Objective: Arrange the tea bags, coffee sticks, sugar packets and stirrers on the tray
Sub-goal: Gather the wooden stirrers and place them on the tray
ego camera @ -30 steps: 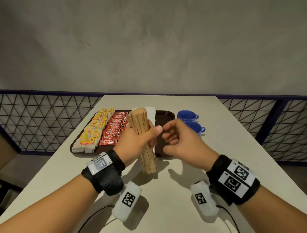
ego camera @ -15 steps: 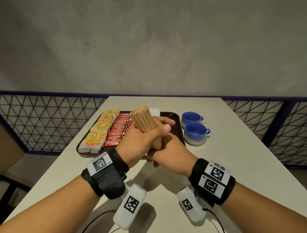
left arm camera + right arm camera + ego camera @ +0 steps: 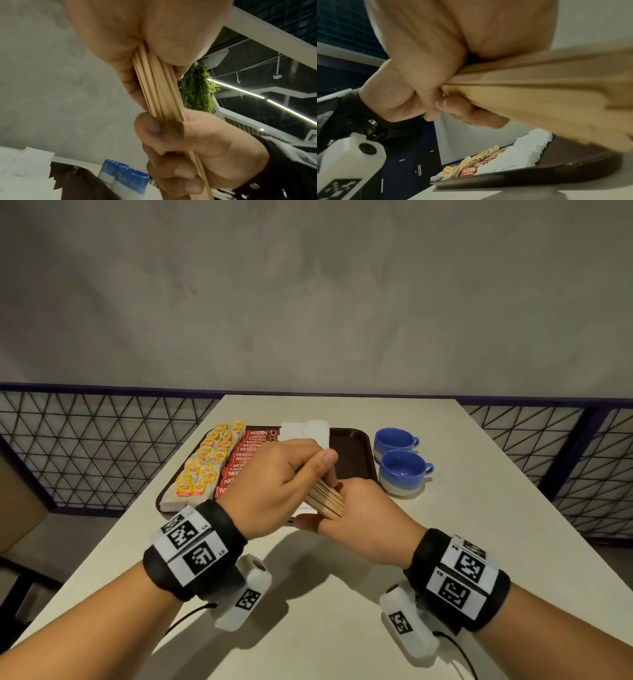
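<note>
Fingers (image 3: 130,86) of the left hand (image 3: 274,487) curled round the far part of a bundle of wooden stirrers (image 3: 325,499); right hand (image 3: 363,515) wrapped round the near end, thumb and fingers closed on it, as both wrist views confirm. Bundle: many thin flat sticks, held clear of the table (image 3: 308,594) at the near edge of the brown tray (image 3: 352,453), over its bare right-hand strip. Handling, by judgement: very light, each stick stiff along its length yet easily snapped if bent; smooth faces slide on one another, so a loose hold would let the pack fan out or shed sticks. Best taken round the middle or at both ends together, squeezed across the flat faces, ends tapped level. Already on the tray, left to right: tea bags (image 3: 205,463), coffee sticks (image 3: 245,460), sugar packets (image 3: 308,429). Beside the tray, right: two blue cups (image 3: 400,467), apart from it.
</note>
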The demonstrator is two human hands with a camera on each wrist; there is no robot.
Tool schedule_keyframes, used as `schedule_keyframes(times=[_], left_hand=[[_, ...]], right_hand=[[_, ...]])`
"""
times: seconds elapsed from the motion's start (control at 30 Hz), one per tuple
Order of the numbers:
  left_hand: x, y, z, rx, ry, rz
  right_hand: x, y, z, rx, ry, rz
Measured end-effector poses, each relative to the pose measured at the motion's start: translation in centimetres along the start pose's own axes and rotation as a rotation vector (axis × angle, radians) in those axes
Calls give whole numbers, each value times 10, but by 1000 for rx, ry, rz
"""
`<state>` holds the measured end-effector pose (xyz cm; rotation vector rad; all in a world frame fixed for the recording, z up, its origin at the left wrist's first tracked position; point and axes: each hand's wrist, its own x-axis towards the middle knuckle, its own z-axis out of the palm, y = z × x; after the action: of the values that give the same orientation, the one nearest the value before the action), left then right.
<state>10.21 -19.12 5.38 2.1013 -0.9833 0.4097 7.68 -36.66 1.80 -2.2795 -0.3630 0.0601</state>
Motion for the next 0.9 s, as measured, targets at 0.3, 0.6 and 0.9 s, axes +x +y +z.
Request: schedule_keyframes(times=[0.3,0.6,0.9], left_hand=[[-19,-10,19,-993,56,-536],[-19,23,52,-1559,-143,-612],[-6,-16,28,-855,-87,-571]], right_hand=[[-25,-45,-47,736,480,-460],[-21,-41,-2,584,472,-357],[7,-35,-29,609,400,-82]])
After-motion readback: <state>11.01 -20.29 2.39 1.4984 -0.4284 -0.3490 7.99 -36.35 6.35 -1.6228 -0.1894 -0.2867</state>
